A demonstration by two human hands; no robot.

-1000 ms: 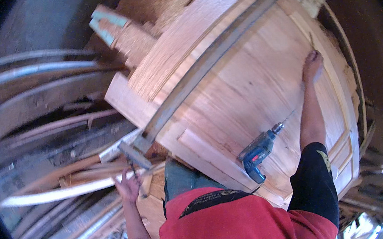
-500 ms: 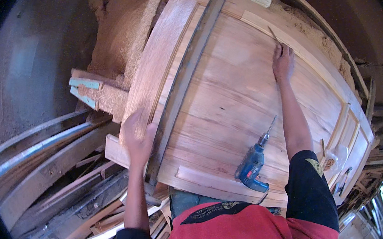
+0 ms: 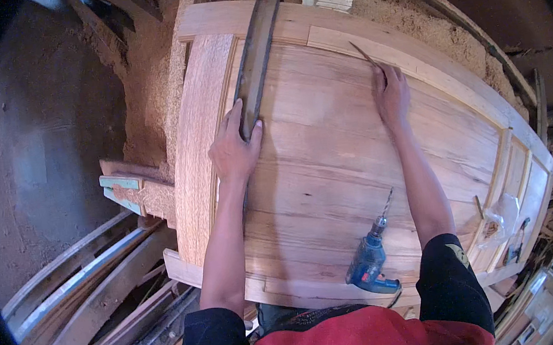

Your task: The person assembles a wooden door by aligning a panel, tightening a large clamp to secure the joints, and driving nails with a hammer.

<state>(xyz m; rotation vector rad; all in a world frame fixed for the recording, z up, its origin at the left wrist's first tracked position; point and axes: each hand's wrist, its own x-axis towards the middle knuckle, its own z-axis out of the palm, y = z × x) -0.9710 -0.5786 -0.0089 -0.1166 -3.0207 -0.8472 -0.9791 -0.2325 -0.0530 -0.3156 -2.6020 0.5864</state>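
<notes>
Left of centre in the frame, the person's left hand (image 3: pixel 233 151) rests at the long metal bar (image 3: pixel 259 61), thumb parted from extended fingers. Upper right of centre, the right hand (image 3: pixel 392 95) pinches a thin stick (image 3: pixel 362 53) over the wooden panel (image 3: pixel 326 134) filling the middle. A blue drill (image 3: pixel 367 261) lies lower right of centre.
</notes>
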